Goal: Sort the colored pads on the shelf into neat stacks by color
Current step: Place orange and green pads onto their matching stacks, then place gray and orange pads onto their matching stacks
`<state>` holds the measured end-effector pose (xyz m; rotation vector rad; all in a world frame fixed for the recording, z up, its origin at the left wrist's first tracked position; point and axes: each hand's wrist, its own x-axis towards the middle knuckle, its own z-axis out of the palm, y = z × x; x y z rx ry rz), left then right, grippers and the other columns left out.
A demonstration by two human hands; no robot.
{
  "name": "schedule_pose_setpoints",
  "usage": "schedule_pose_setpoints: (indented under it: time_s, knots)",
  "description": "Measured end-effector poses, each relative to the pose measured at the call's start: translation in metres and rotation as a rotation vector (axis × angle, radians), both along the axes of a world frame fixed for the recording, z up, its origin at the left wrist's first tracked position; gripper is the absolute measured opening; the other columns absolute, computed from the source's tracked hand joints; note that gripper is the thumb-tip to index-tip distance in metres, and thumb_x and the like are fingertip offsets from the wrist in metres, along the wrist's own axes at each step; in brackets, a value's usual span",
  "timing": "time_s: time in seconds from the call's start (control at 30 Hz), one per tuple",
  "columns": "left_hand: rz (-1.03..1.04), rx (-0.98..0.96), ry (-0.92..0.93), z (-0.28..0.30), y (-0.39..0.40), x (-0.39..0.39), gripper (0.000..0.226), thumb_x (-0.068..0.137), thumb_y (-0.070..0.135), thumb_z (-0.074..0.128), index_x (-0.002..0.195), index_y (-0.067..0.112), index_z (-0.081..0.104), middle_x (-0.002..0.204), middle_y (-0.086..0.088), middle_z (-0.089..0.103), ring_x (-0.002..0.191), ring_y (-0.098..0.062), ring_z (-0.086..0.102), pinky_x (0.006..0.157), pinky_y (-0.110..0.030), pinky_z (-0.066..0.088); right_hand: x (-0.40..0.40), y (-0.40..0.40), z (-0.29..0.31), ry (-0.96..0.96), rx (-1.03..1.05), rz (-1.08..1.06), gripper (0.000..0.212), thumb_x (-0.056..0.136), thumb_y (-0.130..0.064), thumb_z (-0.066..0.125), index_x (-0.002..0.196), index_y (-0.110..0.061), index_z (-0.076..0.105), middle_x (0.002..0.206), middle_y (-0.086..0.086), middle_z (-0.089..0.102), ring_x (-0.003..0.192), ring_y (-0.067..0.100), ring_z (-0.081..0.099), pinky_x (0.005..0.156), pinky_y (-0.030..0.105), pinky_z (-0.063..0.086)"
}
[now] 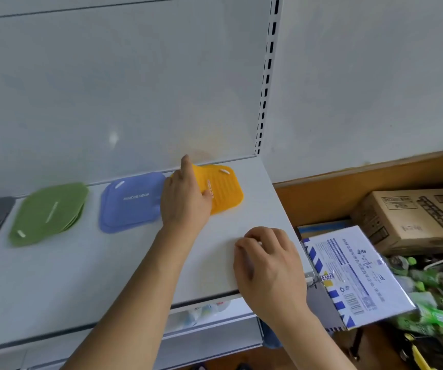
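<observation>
the left hand (185, 194) lies flat-fingered on the ribbed orange silicone pad stack (221, 186) at the white shelf's (108, 276) back right; right hand (265, 263), loosely curled, seemingly holds nothing. a sideways push could skew the stack.

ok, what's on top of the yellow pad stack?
The left hand lies on the yellow pad stack's left part, fingers straight. That part is covered; the rest is bare.

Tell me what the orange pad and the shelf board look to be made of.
Orange ribbed square pad: probably silicone or soft rubber, matte, judging by the moulded ridges, rounded corners and punched slot. White flat shelf board: likely painted metal or laminate, smooth with a faint sheen; which one is unclear.
</observation>
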<state>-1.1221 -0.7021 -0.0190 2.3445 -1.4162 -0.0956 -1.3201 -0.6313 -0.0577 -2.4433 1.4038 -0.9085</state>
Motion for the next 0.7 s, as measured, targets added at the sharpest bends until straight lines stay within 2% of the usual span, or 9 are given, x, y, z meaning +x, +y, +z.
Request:
schedule_pose_setpoints:
  time_s: [0.07, 0.13, 0.2, 0.27, 0.33, 0.43, 0.5, 0.6, 0.7]
  knots:
    - [0.003, 0.001, -0.147, -0.002, 0.009, 0.000, 0.078, 0.089, 0.033, 0.074, 0.154, 0.009, 0.039, 0.136, -0.019, 0.059, 0.123, -0.044, 0.054, 0.097, -0.052, 0.047, 0.000, -0.001, 0.001, 0.005, 0.009, -0.005, 0.011, 0.095, -0.027, 0.065, 0.098, -0.020, 0.073, 0.110, -0.002, 0.066, 0.101, 0.023, 0.056, 0.081, 0.043, 0.052]
    - [-0.034, -0.047, -0.194, -0.002, 0.023, 0.002, 0.053, 0.084, 0.030, 0.078, 0.131, 0.010, 0.061, 0.126, -0.016, 0.063, 0.115, -0.044, 0.057, 0.089, -0.052, 0.051, -0.001, -0.001, 0.001, 0.008, 0.013, -0.011, 0.011, 0.094, -0.026, 0.065, 0.098, -0.020, 0.073, 0.110, -0.002, 0.066, 0.101, 0.024, 0.057, 0.080, 0.042, 0.051]
    - [-0.086, -0.104, -0.162, 0.002, 0.042, 0.002, 0.024, 0.088, 0.029, 0.074, 0.104, 0.012, 0.069, 0.105, -0.012, 0.070, 0.097, -0.041, 0.062, 0.077, -0.049, 0.054, 0.001, 0.000, 0.003, 0.016, 0.013, -0.017, 0.012, 0.094, -0.026, 0.064, 0.098, -0.019, 0.073, 0.111, -0.001, 0.066, 0.102, 0.025, 0.057, 0.080, 0.042, 0.050]
    - [-0.124, -0.097, -0.092, 0.010, 0.069, -0.001, 0.017, 0.094, 0.031, 0.069, 0.096, 0.014, 0.069, 0.091, -0.006, 0.071, 0.085, -0.035, 0.064, 0.068, -0.044, 0.054, 0.003, -0.001, 0.004, 0.017, 0.001, -0.016, 0.012, 0.094, -0.025, 0.064, 0.097, -0.018, 0.074, 0.111, 0.000, 0.066, 0.102, 0.026, 0.057, 0.079, 0.042, 0.049]
    - [-0.167, -0.010, -0.040, 0.017, 0.098, -0.001, 0.021, 0.097, 0.036, 0.067, 0.104, 0.016, 0.072, 0.096, -0.002, 0.074, 0.091, -0.030, 0.066, 0.071, -0.040, 0.055, 0.008, 0.000, 0.005, 0.008, -0.010, 0.008, 0.012, 0.095, -0.024, 0.064, 0.096, -0.017, 0.074, 0.109, 0.001, 0.067, 0.101, 0.028, 0.058, 0.079, 0.043, 0.049]
    - [-0.247, 0.157, 0.041, 0.028, 0.143, 0.011, 0.035, 0.100, 0.044, 0.063, 0.127, 0.023, 0.069, 0.126, 0.007, 0.070, 0.119, -0.020, 0.059, 0.096, -0.035, 0.051, 0.025, 0.008, 0.005, -0.036, 0.003, 0.104, 0.014, 0.097, -0.023, 0.062, 0.094, -0.016, 0.073, 0.104, 0.001, 0.069, 0.097, 0.029, 0.060, 0.080, 0.046, 0.051]
    - [-0.263, 0.203, 0.091, 0.036, 0.168, 0.025, 0.041, 0.102, 0.049, 0.058, 0.137, 0.028, 0.063, 0.138, 0.014, 0.062, 0.131, -0.011, 0.051, 0.105, -0.030, 0.045, 0.042, 0.021, 0.007, -0.046, 0.010, 0.164, 0.015, 0.097, -0.023, 0.061, 0.092, -0.016, 0.073, 0.100, 0.001, 0.069, 0.095, 0.029, 0.061, 0.079, 0.046, 0.051]
    - [-0.226, 0.241, 0.131, 0.045, 0.201, 0.048, 0.045, 0.103, 0.053, 0.054, 0.143, 0.033, 0.058, 0.144, 0.018, 0.058, 0.136, -0.007, 0.047, 0.110, -0.031, 0.044, 0.073, 0.047, 0.012, -0.036, 0.025, 0.240, 0.015, 0.096, -0.025, 0.061, 0.092, -0.017, 0.073, 0.096, 0.000, 0.070, 0.092, 0.029, 0.061, 0.077, 0.045, 0.052]
    - [-0.166, 0.241, 0.172, 0.050, 0.243, 0.079, 0.043, 0.103, 0.053, 0.054, 0.142, 0.036, 0.058, 0.144, 0.018, 0.059, 0.132, -0.007, 0.052, 0.108, -0.035, 0.047, 0.111, 0.078, 0.022, 0.019, 0.060, 0.346, 0.017, 0.095, -0.030, 0.062, 0.096, -0.019, 0.075, 0.092, -0.002, 0.070, 0.087, 0.029, 0.062, 0.072, 0.044, 0.053]
